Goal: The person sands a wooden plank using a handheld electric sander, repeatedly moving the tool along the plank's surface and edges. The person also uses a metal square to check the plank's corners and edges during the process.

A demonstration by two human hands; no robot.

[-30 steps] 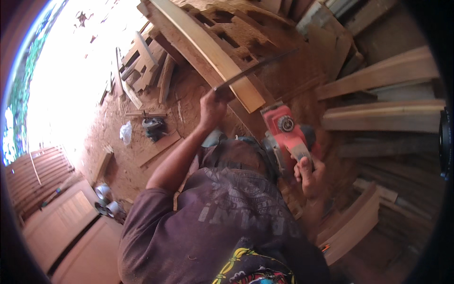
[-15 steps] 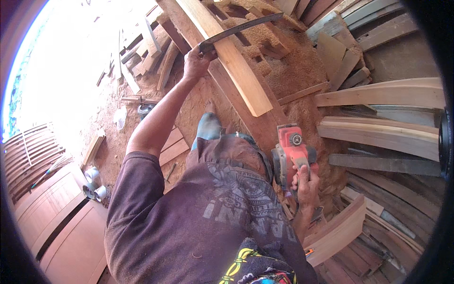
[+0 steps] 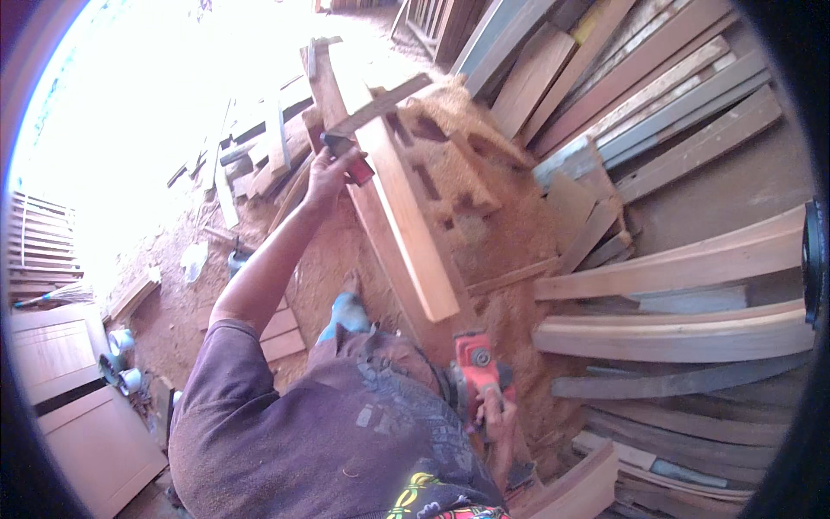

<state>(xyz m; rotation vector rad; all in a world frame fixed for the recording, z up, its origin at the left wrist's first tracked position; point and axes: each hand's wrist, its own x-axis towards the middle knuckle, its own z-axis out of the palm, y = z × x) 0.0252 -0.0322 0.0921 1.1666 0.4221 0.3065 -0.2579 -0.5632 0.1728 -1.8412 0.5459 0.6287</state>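
Observation:
My left hand [image 3: 327, 180] is closed around the red and black stock of a try square [image 3: 380, 105]. The square's long steel blade crosses a pale wooden board [image 3: 406, 238], which lies lengthwise on a longer reddish-brown plank [image 3: 378, 223]. Closer to me, my right hand [image 3: 496, 417] wraps the handle of a red electric planer [image 3: 474, 356]. This planer sits at the near end of the plank, just beyond the end of the pale board. Whether its base touches the plank cannot be made out.
Heaped wood shavings [image 3: 475, 164] cover slotted timbers right of the board. Curved timber lengths [image 3: 674, 333] are stacked along the right, and planks [image 3: 640, 112] lean at the back right. Offcuts [image 3: 251, 177] litter the ground left. Panelled wooden doors [image 3: 104, 450] lie lower left.
My view has shifted, bringing more of the far end of the board into sight. The square has turned in my left hand, showing its red stock. My right hand stays on the planer.

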